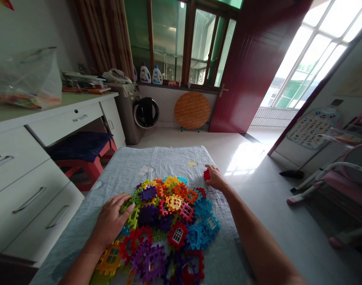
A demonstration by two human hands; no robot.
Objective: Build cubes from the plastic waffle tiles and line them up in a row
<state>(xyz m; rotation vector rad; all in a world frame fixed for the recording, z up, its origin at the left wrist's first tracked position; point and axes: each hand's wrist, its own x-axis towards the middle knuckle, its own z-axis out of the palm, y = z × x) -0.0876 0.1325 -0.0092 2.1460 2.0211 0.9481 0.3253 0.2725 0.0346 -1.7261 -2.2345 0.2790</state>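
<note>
A pile of colourful interlocking plastic building blocks (160, 225) is spread over a cloth-covered table. Square, notched pieces make it up, some with window grids, in red, purple, blue, yellow, orange and green. At the pile's left edge rests my left hand (111, 217), thumb and fingers apart, beside the green blocks (134, 217). Beyond the pile's far right side, my right hand (215, 179) pinches a red block (206, 175) low over the cloth. Among the nearest pieces are a purple block (152, 263) and a red window block (178, 235).
Pale blue cloth (165, 160) covers the table. White drawers (35, 198) and a red stool (93, 166) with a dark seat stand left. Behind are a washing machine (130, 114), a round wooden tabletop (192, 111) and a dark red door (243, 71). A pink chair (349, 178) is at right.
</note>
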